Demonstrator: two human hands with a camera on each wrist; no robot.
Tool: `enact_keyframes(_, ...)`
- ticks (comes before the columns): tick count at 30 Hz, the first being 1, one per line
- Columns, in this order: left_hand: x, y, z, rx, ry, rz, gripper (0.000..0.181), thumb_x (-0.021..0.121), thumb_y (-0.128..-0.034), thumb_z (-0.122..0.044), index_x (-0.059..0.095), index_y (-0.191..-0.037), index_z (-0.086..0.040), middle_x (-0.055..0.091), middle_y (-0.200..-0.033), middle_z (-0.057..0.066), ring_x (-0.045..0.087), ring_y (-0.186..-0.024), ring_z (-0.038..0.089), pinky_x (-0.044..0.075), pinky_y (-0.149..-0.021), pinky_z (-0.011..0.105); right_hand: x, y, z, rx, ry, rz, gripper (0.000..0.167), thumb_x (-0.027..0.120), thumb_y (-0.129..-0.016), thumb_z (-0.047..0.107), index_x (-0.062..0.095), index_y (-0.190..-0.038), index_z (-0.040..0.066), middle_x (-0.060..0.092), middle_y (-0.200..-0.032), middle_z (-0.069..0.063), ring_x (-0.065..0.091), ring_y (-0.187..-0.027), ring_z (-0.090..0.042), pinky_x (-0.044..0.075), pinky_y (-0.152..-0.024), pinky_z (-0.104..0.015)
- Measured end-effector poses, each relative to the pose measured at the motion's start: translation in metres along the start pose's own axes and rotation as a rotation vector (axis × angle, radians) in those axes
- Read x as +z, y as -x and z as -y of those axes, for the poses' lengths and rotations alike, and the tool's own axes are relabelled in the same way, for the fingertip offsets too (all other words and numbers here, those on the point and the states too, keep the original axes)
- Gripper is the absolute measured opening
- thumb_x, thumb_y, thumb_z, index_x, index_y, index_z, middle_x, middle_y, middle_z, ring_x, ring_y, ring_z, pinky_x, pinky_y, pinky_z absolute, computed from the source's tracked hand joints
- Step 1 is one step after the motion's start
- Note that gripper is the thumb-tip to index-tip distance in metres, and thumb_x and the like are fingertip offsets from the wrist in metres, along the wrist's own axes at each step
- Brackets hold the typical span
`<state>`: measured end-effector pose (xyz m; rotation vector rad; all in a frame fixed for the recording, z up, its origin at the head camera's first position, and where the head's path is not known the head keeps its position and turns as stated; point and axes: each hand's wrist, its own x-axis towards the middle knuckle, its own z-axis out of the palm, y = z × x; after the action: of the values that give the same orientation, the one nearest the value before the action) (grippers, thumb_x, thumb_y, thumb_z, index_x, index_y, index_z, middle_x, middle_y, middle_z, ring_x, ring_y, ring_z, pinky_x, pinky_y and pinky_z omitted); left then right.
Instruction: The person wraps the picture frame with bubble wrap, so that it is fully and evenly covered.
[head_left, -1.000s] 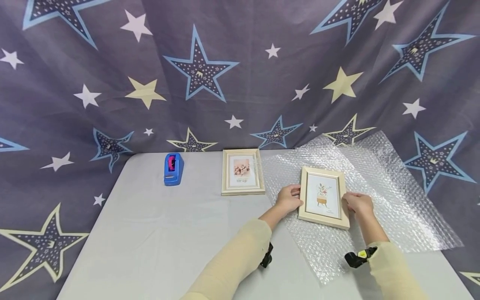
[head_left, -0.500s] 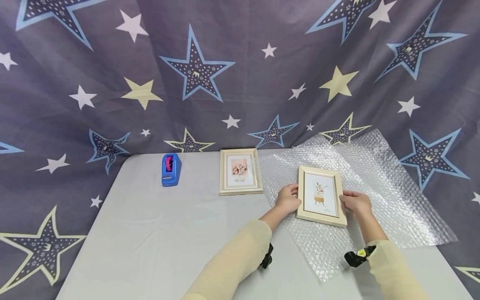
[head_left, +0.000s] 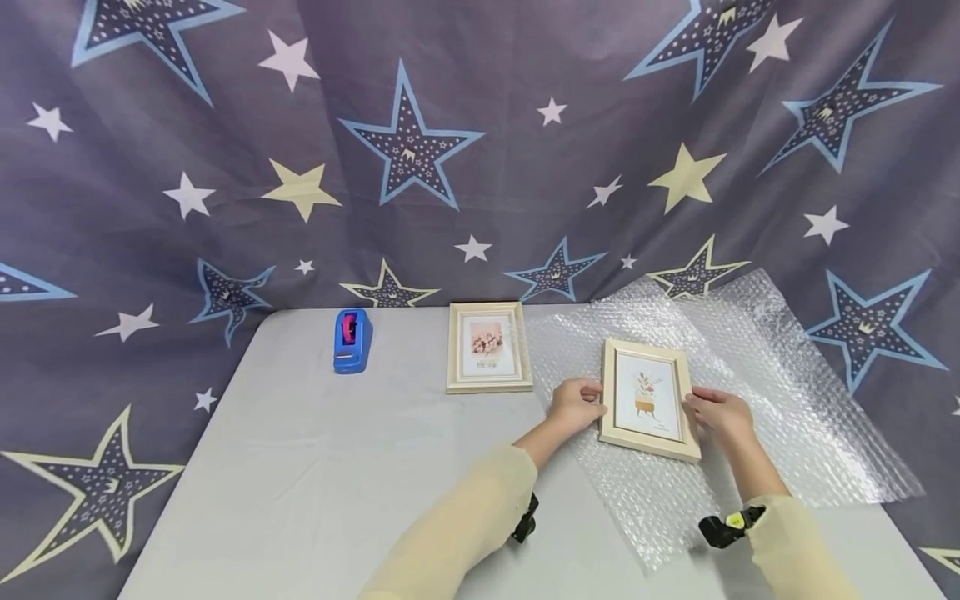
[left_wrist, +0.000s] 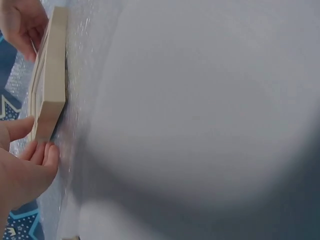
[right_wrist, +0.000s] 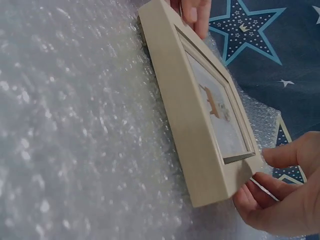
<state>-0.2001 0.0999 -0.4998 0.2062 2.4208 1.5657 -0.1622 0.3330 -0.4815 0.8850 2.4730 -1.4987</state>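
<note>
A cream picture frame [head_left: 649, 399] with a potted-plant print lies face up and slightly turned over a sheet of bubble wrap [head_left: 787, 417]. My left hand [head_left: 576, 406] pinches its left edge, thumb on top and fingertips underneath, as the left wrist view shows. At the opposite edge my right hand [head_left: 722, 415] holds the frame the same way, thumb over the rim and fingers below. In the right wrist view the frame's side [right_wrist: 185, 125] faces the camera, close above the wrap; whether it fully touches there I cannot tell.
A second cream picture frame [head_left: 490, 347] with a pink flower print lies left of the wrap, near the table's back edge. Farther left stands a blue tape dispenser [head_left: 352, 341]. Behind the white table [head_left: 337, 467] hangs a dark star-patterned curtain [head_left: 510, 150].
The head view has shifted slightly. Both hands keep their hold on the picture frame, which stays in nearly the same place over the bubble wrap.
</note>
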Motion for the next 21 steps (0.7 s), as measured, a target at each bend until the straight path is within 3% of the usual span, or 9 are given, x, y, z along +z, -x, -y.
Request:
enact_keyframes(4,-0.013,0.005,0.007,0.079,-0.065,0.099,0.029,0.073,-0.0771,-0.001,0.069,-0.105,-0.001,0.072,-0.103,0.012,0.069,-0.094,0.019,0.056,-0.079,0.016,-0.005,0.007,-0.004,-0.049,0.052,0.036,0.056,0.056,-0.095,0.026,0.044,-0.137,-0.008,0.054,-0.134,-0.027,0.053,-0.068,0.012,0.052,-0.066,-0.011)
enact_keyframes(6,-0.021,0.009,0.009,0.122,-0.123,0.151,0.028,0.073,-0.0781,-0.002,0.068,-0.106,-0.001,0.072,-0.104,0.012,0.069,-0.096,0.019,0.055,-0.081,0.017,-0.007,0.010,-0.006,-0.085,0.085,0.049,0.056,0.054,-0.096,0.027,0.043,-0.138,-0.009,0.049,-0.139,-0.029,0.053,-0.069,0.013,0.053,-0.069,-0.012)
enact_keyframes(11,-0.039,0.021,0.012,0.268,-0.321,0.308,0.029,0.073,-0.0804,-0.007,0.069,-0.109,-0.007,0.073,-0.110,0.006,0.068,-0.106,0.017,0.053,-0.092,0.018,-0.009,0.020,-0.013,-0.153,0.132,0.056,0.055,0.055,-0.096,0.025,0.044,-0.136,-0.010,0.052,-0.134,-0.030,0.051,-0.070,0.015,0.054,-0.070,-0.012)
enact_keyframes(15,-0.043,0.029,0.015,0.405,-0.464,0.439,0.030,0.074,-0.0807,-0.011,0.069,-0.111,-0.012,0.072,-0.114,0.000,0.065,-0.111,0.013,0.048,-0.098,0.017,-0.009,0.030,-0.019,-0.196,0.145,0.055,0.053,0.057,-0.095,0.024,0.047,-0.133,-0.012,0.057,-0.129,-0.030,0.049,-0.069,0.018,0.055,-0.069,-0.011)
enact_keyframes(18,-0.042,0.035,0.015,0.499,-0.591,0.486,0.033,0.076,-0.0794,-0.016,0.069,-0.112,-0.016,0.071,-0.116,-0.003,0.063,-0.112,0.010,0.046,-0.100,0.017,-0.010,0.036,-0.022,-0.213,0.162,0.056,0.053,0.057,-0.095,0.026,0.048,-0.132,-0.012,0.059,-0.127,-0.030,0.048,-0.070,0.019,0.054,-0.068,-0.011)
enact_keyframes(21,-0.039,0.041,0.015,0.556,-0.716,0.502,0.037,0.079,-0.0767,-0.020,0.068,-0.112,-0.020,0.068,-0.119,-0.006,0.059,-0.116,0.009,0.043,-0.106,0.019,-0.008,0.041,-0.024,-0.222,0.175,0.047,0.053,0.058,-0.095,0.028,0.050,-0.131,-0.010,0.059,-0.127,-0.029,0.047,-0.070,0.020,0.052,-0.067,-0.010)
